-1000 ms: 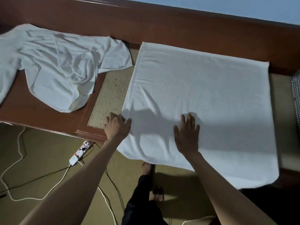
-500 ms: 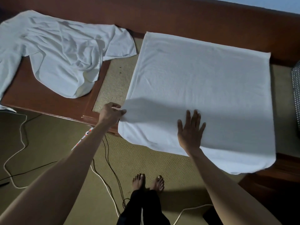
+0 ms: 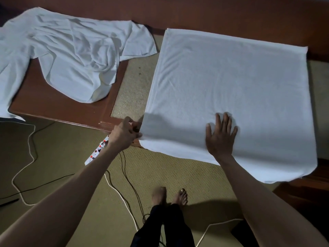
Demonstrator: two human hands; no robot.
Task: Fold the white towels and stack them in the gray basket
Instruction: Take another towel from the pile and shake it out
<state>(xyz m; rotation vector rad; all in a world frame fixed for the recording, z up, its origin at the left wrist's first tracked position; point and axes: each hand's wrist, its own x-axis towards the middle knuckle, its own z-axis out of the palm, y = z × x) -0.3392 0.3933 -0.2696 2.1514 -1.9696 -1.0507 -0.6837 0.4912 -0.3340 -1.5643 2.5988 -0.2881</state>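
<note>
The folded towel [image 3: 231,86] lies flat on the counter [image 3: 62,107], its near edge overhanging. The left hand [image 3: 124,133] pinches its near-left corner; the right hand [image 3: 220,138] presses it, fingers [image 3: 226,122] spread. A crumpled towel [image 3: 74,56] lies well to the left.

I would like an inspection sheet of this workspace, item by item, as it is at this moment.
Surface: wooden table with a woven inset panel.
Job's things: flat towel spread out, near edge overhanging the table; crumpled towel to its left; basket not seen.
Clutter: nothing seen.
Hands: left hand pinches the flat towel's near-left corner; right hand lies flat on it.
Cables: power strip, white cord and black cables on the floor.
Surroundings: carpet; the person's bare feet.
</note>
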